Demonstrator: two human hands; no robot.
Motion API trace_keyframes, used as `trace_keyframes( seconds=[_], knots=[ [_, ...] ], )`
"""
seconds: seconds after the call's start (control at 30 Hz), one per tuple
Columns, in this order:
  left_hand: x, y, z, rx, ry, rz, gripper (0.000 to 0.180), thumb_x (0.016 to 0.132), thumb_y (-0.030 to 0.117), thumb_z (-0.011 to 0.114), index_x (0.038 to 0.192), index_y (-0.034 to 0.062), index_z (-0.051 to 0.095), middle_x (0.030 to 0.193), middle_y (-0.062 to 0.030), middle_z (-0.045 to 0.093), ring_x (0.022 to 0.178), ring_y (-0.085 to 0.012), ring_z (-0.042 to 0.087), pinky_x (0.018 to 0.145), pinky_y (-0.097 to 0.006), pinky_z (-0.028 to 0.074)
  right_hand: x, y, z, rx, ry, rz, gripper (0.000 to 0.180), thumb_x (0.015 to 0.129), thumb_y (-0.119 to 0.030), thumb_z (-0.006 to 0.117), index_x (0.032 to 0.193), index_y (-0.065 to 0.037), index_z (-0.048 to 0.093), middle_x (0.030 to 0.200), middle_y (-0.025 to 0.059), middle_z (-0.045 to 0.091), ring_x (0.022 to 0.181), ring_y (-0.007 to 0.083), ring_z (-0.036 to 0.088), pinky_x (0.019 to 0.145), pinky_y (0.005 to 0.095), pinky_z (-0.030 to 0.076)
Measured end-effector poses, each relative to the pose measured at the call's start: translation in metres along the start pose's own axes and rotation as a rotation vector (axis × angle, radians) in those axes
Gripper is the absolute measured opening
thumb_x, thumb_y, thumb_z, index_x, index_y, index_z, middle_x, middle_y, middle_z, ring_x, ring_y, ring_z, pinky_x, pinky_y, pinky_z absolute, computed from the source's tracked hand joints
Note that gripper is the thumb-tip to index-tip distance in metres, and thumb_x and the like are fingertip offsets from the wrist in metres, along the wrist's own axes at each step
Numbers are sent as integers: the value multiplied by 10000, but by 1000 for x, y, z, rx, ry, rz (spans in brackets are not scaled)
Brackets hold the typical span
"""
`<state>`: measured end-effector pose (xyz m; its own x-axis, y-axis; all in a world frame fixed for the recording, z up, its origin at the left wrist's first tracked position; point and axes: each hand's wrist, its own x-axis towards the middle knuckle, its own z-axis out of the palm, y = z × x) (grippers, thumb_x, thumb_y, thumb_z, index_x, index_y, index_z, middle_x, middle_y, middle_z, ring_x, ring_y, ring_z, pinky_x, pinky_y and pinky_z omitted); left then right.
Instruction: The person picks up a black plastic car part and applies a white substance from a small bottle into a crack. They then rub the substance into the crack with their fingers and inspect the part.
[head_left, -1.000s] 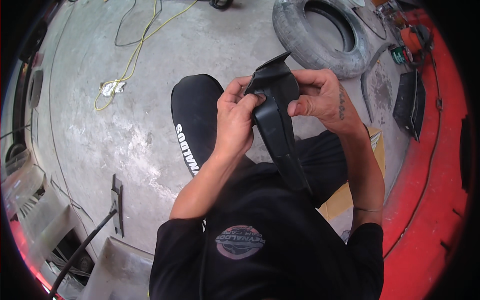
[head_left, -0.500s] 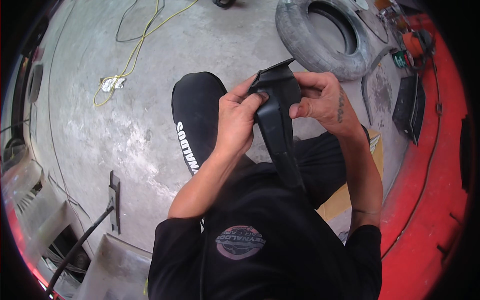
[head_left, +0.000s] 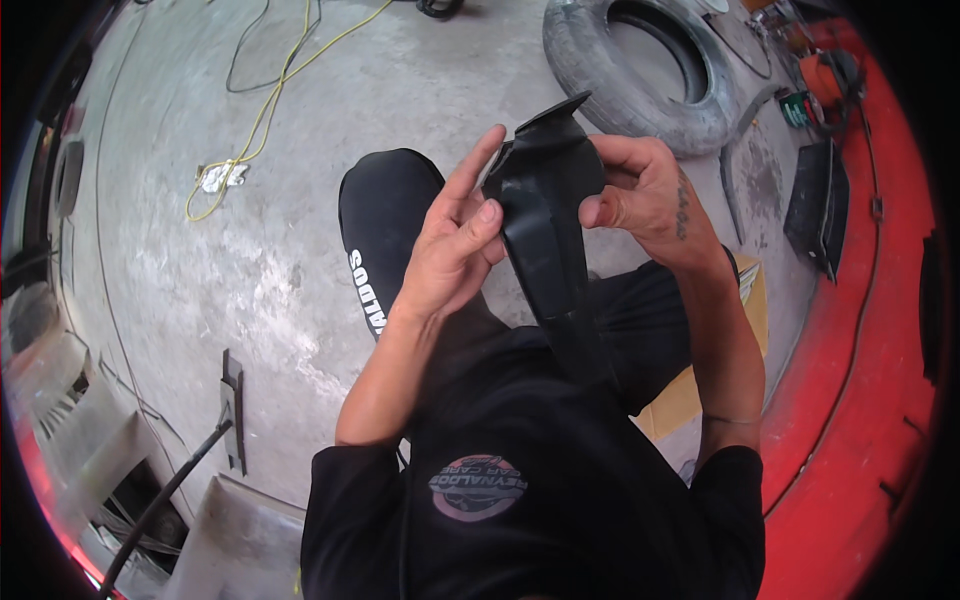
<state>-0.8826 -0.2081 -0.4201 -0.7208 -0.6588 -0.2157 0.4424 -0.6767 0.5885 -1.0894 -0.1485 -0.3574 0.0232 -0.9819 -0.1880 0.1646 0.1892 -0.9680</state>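
Close in front of my chest I hold a strip of black rubber inner tube, smooth and matte, wide and folded at its top and narrowing as it hangs down over my black shirt; my left hand lies against its left edge with the fingers stretched out and the thumb pressing the face, while my right hand pinches the right edge between thumb and curled fingers. Beyond my knee lies rough, stained grey concrete floor with a thin yellow cord looping across it. Farthest off, a worn grey tyre lies flat beside a red painted surface.
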Motion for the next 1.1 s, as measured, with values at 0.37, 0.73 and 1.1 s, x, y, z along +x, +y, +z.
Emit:
trace_keyframes(
  seconds=[0.37,0.73,1.1],
  knots=[
    [0,-8,-20,131,-120,102,638,946,209,747,1489,74,440,923,0,638,764,-45,602,698,-219,525,-2,2,3,41,-31,-31,501,802,-166,875,1210,60,694,1033,73,742,944,113,680,874,259,546],
    [1,-12,-37,196,-142,139,696,892,225,809,1470,58,459,1250,-76,646,864,-67,646,776,-240,549,1,-2,9,-26,-26,-6,478,798,-162,865,1193,55,708,1011,81,744,929,119,678,884,264,527],
    [6,-14,-31,191,-125,225,757,774,171,898,1419,39,524,1224,-71,676,893,-72,661,775,-225,540,1,-5,9,-77,-10,9,508,822,-292,865,1147,60,696,976,89,733,924,140,695,854,264,536]
  ],
)
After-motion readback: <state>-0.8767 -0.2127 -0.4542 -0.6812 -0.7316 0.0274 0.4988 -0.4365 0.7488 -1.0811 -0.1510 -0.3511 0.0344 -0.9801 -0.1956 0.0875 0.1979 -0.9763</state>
